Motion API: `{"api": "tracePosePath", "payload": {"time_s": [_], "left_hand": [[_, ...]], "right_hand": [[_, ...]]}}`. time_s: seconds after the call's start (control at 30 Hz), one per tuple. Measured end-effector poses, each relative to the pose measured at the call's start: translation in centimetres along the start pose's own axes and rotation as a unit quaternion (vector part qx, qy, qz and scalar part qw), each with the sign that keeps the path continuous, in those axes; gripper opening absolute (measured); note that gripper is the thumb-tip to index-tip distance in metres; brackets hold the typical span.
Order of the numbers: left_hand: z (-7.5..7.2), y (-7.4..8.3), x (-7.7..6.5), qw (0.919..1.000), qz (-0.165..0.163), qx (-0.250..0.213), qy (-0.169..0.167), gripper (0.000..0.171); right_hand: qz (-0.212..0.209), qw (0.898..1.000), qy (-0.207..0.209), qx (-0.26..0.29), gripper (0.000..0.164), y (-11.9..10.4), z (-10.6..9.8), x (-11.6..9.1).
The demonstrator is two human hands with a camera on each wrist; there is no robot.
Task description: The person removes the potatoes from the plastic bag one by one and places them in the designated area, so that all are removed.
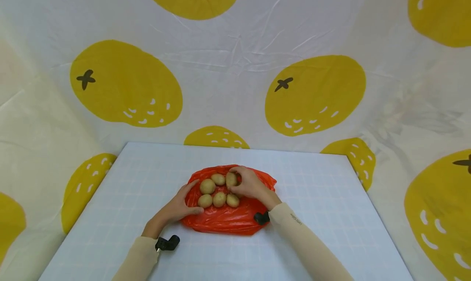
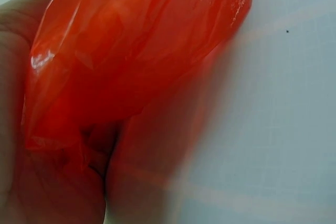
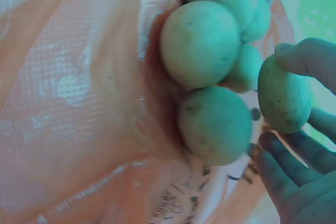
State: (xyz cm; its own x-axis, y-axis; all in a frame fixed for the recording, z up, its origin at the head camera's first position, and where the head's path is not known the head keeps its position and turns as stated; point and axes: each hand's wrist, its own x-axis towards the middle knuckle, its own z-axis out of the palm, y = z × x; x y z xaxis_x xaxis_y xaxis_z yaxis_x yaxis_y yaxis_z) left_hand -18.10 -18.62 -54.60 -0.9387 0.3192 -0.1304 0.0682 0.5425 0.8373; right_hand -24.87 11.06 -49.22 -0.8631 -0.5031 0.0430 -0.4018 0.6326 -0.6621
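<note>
Several round, pale-brown potatoes (image 1: 207, 186) sit close together on a red plastic bag (image 1: 235, 224) spread on the table. My right hand (image 1: 248, 184) pinches one potato (image 3: 285, 95) between thumb and fingers at the far right of the group. In the right wrist view that potato is beside the others, and the bag shows printed markings under them. At the bag's left side my left hand (image 1: 181, 203) touches it, thumb and forefinger spread apart around the edge. The left wrist view shows the red plastic (image 2: 131, 40) against the palm; the other fingers are mostly hidden.
A white table (image 1: 147, 166) with a faint grid lies beneath the bag. Behind and at both sides hangs a pale cloth (image 1: 220, 89) with large yellow fruit prints. Black wrist devices (image 1: 167, 243) are on both forearms.
</note>
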Motion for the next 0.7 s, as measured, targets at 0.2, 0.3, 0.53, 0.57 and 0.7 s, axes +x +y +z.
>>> {"api": "tracePosePath", "payload": {"time_s": [0.2, 0.3, 0.53, 0.57, 0.7], "left_hand": [[0.2, 0.2, 0.1, 0.9999, -0.011, 0.003, -0.009, 0.111], [0.2, 0.3, 0.1, 0.9999, -0.003, 0.004, -0.010, 0.114], [0.1, 0.0, -0.1, 0.9997, 0.020, 0.007, -0.010, 0.114], [0.1, 0.0, -0.1, 0.9997, 0.022, 0.007, -0.011, 0.114], [-0.1, -0.1, -0.2, 0.9996, 0.028, 0.004, -0.007, 0.114]], "right_hand": [[0.000, 1.000, -0.002, 0.011, 0.058, -0.6, -1.2, -1.0], [-0.004, 1.000, 0.001, 0.018, 0.058, -0.8, -1.9, -1.4], [-0.018, 0.999, 0.017, 0.047, 0.056, -0.7, -3.8, -2.3], [-0.019, 0.998, 0.023, 0.050, 0.056, -0.7, -4.1, -2.5], [-0.012, 0.997, 0.039, 0.063, 0.057, -0.3, -5.4, -2.9]]}}
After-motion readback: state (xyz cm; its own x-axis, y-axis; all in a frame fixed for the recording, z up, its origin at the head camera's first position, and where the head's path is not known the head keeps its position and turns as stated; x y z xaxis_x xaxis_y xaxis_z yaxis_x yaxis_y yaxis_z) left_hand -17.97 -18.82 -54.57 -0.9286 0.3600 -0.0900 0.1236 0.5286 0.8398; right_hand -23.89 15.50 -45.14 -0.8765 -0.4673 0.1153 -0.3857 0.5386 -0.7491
